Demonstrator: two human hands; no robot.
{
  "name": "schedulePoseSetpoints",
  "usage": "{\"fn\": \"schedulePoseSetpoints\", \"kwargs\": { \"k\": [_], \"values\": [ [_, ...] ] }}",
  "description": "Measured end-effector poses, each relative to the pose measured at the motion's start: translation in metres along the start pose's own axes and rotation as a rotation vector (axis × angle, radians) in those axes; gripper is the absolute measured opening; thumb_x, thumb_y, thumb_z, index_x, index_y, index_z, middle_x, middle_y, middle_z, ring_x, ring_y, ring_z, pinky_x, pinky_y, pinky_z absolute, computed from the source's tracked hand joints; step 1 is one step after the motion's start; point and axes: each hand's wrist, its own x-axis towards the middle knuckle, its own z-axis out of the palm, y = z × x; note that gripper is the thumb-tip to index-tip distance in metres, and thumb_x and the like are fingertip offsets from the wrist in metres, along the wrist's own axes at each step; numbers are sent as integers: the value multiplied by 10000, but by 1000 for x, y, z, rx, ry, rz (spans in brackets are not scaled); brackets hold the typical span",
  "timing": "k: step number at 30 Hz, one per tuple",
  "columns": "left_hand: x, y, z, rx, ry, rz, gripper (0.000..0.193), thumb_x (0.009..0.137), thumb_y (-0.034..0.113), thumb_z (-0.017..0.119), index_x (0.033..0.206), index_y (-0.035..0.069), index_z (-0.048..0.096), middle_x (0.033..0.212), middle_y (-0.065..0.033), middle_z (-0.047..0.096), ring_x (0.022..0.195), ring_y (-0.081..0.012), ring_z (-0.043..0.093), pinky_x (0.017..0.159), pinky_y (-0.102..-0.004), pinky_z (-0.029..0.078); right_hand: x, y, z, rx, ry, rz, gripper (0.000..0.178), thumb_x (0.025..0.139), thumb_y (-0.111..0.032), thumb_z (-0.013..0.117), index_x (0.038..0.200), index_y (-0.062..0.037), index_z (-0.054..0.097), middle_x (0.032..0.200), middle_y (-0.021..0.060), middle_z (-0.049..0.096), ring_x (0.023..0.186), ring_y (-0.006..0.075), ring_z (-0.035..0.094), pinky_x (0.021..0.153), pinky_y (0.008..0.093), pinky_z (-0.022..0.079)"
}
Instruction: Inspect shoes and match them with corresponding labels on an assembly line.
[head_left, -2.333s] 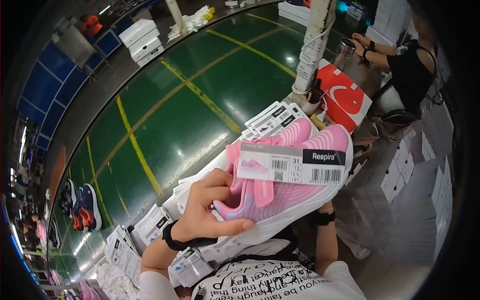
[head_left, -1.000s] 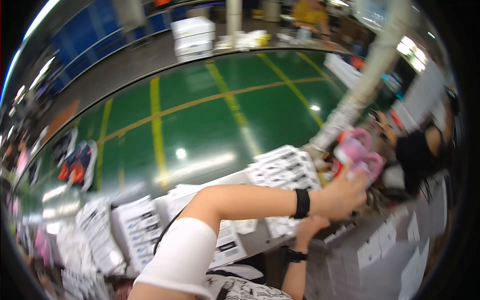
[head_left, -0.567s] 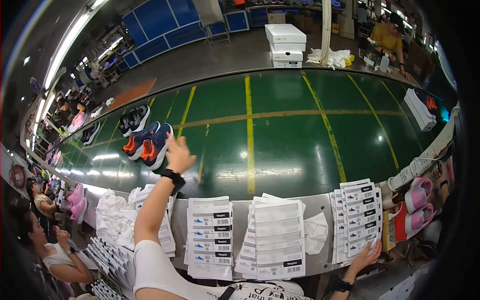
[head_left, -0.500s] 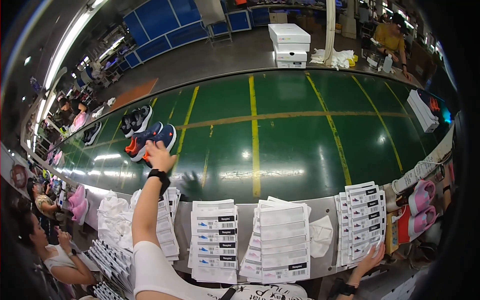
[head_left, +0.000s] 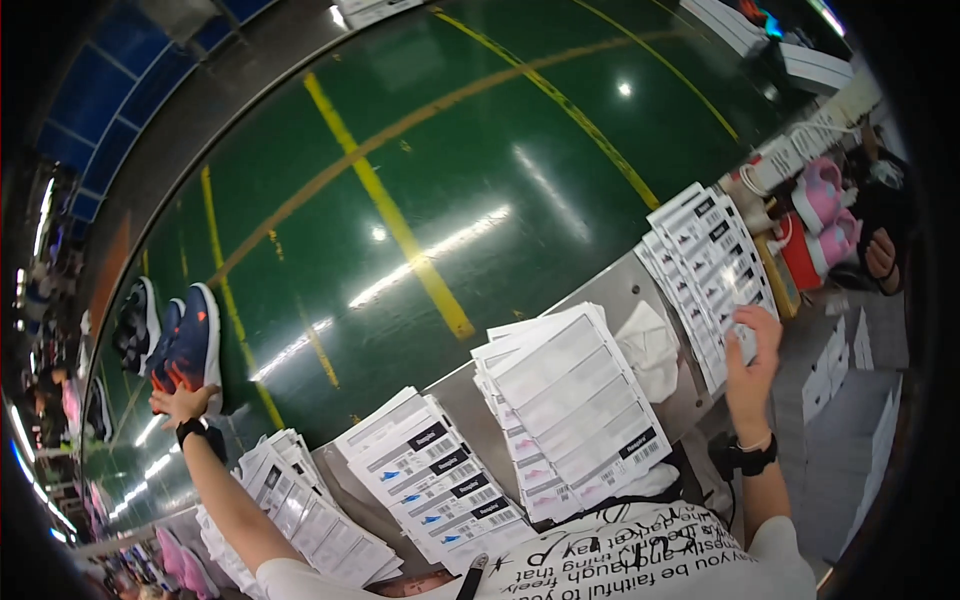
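Observation:
A pair of navy running shoes (head_left: pixel 193 335) with white soles and orange heels sits on the green belt (head_left: pixel 290 240) at the left. My left hand (head_left: pixel 185 402) is at their heel end, its spread fingers curled over the orange part of the nearer shoe. My right hand (head_left: pixel 755 350) is bent over the rightmost stack of printed label sheets (head_left: pixel 700 265), thumb and fingers brought together around a small pale piece too unclear to name. Closer to me lie a stack of sheets with blue shoe pictures (head_left: pixel 435 480) and one with pink shoe pictures (head_left: pixel 580 400).
Black shoes (head_left: pixel 135 325) stand on the belt beyond the navy pair. A crumpled white cloth (head_left: pixel 648 350) lies between label stacks. Pink shoes (head_left: pixel 825 215) sit by a red box at the right. Another label pile (head_left: pixel 300 500) is beside my left forearm. White boxes (head_left: pixel 725 25) stand at the far right.
My view has turned and shifted right. The left hand has closed in on the navy shoes' heels. My right hand has risen from the label stack's lower edge, fingers now pinched.

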Motion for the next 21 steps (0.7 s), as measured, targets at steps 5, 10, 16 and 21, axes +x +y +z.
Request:
{"fn": "schedulePoseSetpoints", "kwargs": {
  "k": [5,10,16,21],
  "values": [
    [35,-4,0,-35,-136,130,996,510,614,711,1291,10,578,1433,-295,401,1437,-400,158,1096,-587,204,-35,-45,18,227,-521,125,257,829,-48,638,1076,-6,583,1012,141,580,955,316,556,837,368,452],
    [-41,27,-17,-11,11,135,915,564,585,731,1242,-16,601,1332,-272,527,1264,-442,465,1025,-614,318,-68,-45,14,323,-653,205,291,860,-87,617,1129,14,566,931,167,554,801,357,576,684,394,470],
    [-103,24,-83,-553,-457,358,468,756,482,722,913,43,673,688,-2,628,623,-124,623,533,-238,445,-70,-38,10,282,-653,3,322,846,-108,655,1152,-25,597,919,97,562,785,289,593,685,389,498],
    [-193,-10,-127,-1217,-519,499,423,799,309,729,1064,6,598,929,-47,647,743,-126,613,720,-259,494,-44,-47,0,425,-524,-99,515,791,-189,746,1255,-46,573,1170,123,566,995,288,600,821,350,501]
  ]
}}
